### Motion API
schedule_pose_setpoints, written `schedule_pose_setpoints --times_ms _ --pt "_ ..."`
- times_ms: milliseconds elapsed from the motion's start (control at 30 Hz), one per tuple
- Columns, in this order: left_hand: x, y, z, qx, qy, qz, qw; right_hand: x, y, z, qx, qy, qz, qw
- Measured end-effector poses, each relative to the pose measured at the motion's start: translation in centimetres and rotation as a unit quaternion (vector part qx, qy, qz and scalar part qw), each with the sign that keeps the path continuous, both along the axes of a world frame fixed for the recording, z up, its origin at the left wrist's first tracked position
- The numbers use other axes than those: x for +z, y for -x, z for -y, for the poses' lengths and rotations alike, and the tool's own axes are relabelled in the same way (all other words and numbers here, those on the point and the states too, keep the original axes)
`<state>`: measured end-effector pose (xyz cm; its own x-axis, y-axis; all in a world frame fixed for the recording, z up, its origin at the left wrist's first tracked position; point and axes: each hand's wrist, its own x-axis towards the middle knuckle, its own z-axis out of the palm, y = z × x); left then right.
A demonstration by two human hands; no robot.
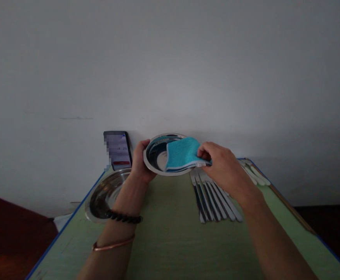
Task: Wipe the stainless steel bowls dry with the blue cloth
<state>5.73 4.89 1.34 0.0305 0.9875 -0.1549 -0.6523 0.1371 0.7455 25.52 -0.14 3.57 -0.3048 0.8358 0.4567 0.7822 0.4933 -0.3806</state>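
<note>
A bare grey wall (170, 70) stands behind a pale green desk (170, 241). The left hand (142, 163) is clamped on the near side of a metal bowl (154, 149), holding it tilted up above the desk, while the right hand (220, 159) pinches one corner of a folded blue cloth (183, 153) that lies across the bowl's right side, between the two hands. Under the left wrist sits a second bowl (96, 200), and just beyond that hand a phone (120, 149) leans on the wall. A row of knives (234, 210) lies below the right hand; white-handled utensils (260, 175) rest past its wrist. For good contact, the left grip should probably stay firm on the rim, and the right fingers would do better spread behind the cloth, pressing it into the curve, than pinching its corner.
</note>
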Motion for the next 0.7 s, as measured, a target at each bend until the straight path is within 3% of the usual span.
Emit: schedule_pose_setpoints --times_ms 200,400,533,700 --pt "-0.2 -0.1 -0.1 -0.017 0.004 -0.022 1.0 -0.1 0.1 0.3 0.05 0.058 0.052 0.996" --pt "-0.5 -0.3 0.1 -0.041 0.006 -0.118 0.992 0.2 -1.6 0.4 0.121 0.212 0.072 0.967" --pt "-0.9 -0.7 0.3 -0.063 0.013 -0.142 0.988 0.5 -3.0 -0.2 -0.012 0.24 0.032 0.97" --pt "-1.0 -0.8 0.2 -0.062 0.011 -0.151 0.986 -0.5 -4.6 -1.5 -0.123 0.196 -0.165 0.959"
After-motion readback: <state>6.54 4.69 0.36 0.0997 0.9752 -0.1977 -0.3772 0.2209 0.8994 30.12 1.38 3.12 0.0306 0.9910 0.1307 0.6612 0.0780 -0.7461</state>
